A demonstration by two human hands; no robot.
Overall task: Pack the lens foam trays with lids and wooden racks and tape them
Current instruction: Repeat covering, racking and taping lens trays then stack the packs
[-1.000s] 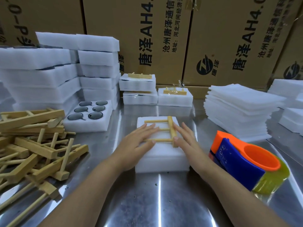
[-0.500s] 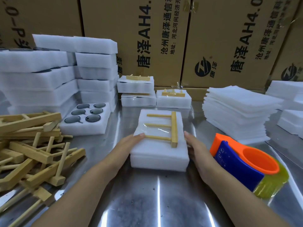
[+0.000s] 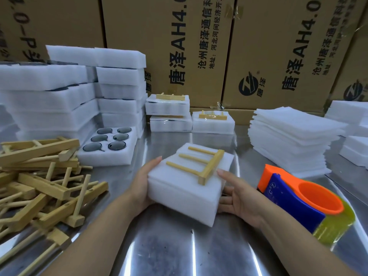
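Head view. Work is at centre frame. The foam pack (image 3: 183, 198), a tray with its lid on, is up off the steel table (image 3: 179, 251) and tipped, its far-right corner highest. The wooden rack (image 3: 207, 166) lies flat on the lid, pegs pointing to 10 o'clock.

- My left hand (image 3: 141, 186) grips the pack's 9 o'clock side: thumb on the top edge, fingers hidden underneath, so I cannot tell how they lie.
- My right hand (image 3: 239, 198) holds the 3 o'clock side: thumb pressed on the lid beside the rack's bar, fingers spread, palm up, under the edge.
- The tape dispenser (image 3: 294, 200) stands idle at 3 o'clock, near my right wrist.
- Finished packs (image 3: 213, 124) sit at 12 o'clock, and an open lens tray (image 3: 107, 148) at 10.

Step, as I judge it: lid and rack are on and the pack is being turned in hand. I cannot make out any tape across it. If there is none, the next move is to keep the rack pinned while my right hand lets go for the dispenser.
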